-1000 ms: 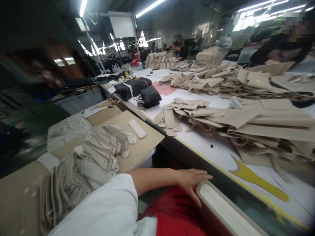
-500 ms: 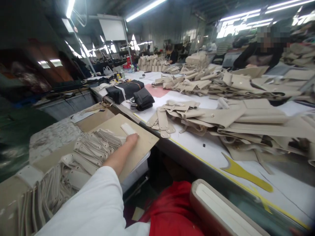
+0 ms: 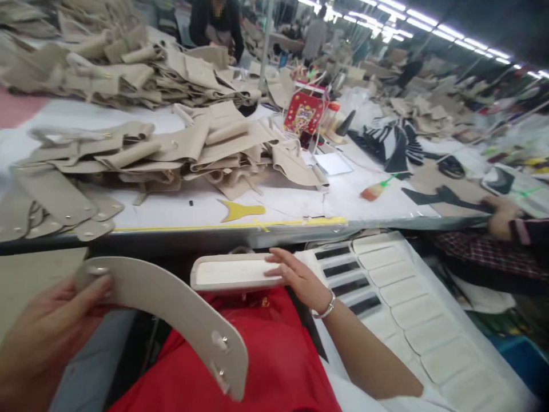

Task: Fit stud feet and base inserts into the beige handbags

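My left hand [image 3: 60, 320], at the lower left, pinches one end of a curved beige strap [image 3: 171, 303] between thumb and fingers. The strap hangs over the red cloth on my lap [image 3: 257, 349], and metal studs show near its free end. A beige-rimmed, padded oblong piece with a white face [image 3: 234, 272] rests between my lap and the table edge. Over its right end lie the fingers of my right hand [image 3: 298, 277], stretched and somewhat apart. Whether the thumb touches the piece cannot be made out.
Beyond the table edge [image 3: 171, 232] lie piled beige pieces [image 3: 240, 143], a yellow cutout [image 3: 242, 210] and an orange-and-green brush-like item [image 3: 375, 189]. To my right, a sheet carries rows of pale panels [image 3: 412, 309]. A co-worker's hand [image 3: 501, 217] is at the far right.
My view has swung right. My left hand has come off the board and now holds the strap in front of me. My right hand has come in over the padded piece.
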Action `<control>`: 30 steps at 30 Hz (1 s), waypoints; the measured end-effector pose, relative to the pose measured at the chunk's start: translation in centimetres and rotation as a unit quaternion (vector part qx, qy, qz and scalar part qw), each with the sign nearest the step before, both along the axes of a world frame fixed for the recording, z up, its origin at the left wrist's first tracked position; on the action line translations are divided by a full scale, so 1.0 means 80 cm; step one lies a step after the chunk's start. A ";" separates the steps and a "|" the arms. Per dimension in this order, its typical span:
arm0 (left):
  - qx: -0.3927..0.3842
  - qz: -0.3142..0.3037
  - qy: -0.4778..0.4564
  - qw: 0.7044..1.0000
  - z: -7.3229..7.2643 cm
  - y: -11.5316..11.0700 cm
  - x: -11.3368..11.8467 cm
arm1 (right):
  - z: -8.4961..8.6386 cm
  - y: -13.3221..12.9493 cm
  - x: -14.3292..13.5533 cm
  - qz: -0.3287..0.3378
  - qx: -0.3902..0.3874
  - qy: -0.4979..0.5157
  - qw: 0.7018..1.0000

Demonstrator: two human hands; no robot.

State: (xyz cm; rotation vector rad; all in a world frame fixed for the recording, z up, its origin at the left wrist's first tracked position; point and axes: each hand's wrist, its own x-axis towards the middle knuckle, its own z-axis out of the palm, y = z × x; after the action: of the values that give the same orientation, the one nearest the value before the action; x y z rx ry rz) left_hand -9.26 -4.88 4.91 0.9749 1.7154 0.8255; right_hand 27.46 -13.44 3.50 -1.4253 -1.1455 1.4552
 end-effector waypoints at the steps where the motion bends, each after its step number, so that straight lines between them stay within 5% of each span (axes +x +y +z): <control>1: -0.004 -0.007 -0.064 0.998 -0.011 -0.012 0.022 | -0.005 -0.011 0.002 0.012 -0.048 0.054 0.997; 4: -0.035 -0.027 -0.156 0.987 -0.036 -0.031 0.074 | -0.022 -0.035 0.014 0.005 -0.161 0.180 0.970; 7: -0.064 -0.036 -0.157 0.985 -0.049 -0.033 0.105 | -0.037 -0.039 0.028 -0.057 -0.184 0.225 0.955; 13: -0.090 -0.047 -0.142 0.985 -0.055 -0.031 0.136 | -0.048 -0.021 0.051 -0.067 -0.133 0.006 0.989; 18: -0.091 -0.109 -0.059 0.988 -0.066 -0.030 0.140 | -0.059 -0.014 0.073 -0.042 -0.098 -0.168 0.980; 24: -0.105 -0.128 0.021 0.986 -0.067 -0.023 0.146 | -0.069 -0.006 0.085 -0.028 -0.099 -0.221 0.970; 30: -0.135 -0.094 -0.027 0.986 -0.057 -0.016 0.163 | -0.075 -0.003 0.091 -0.021 -0.108 -0.192 0.975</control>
State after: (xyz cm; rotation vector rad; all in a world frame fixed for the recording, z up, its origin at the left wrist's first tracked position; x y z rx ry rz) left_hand 3.81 -6.18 0.32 0.9016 1.6108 0.4779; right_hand 34.78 -13.67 -2.49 -1.9327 -1.2037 1.3409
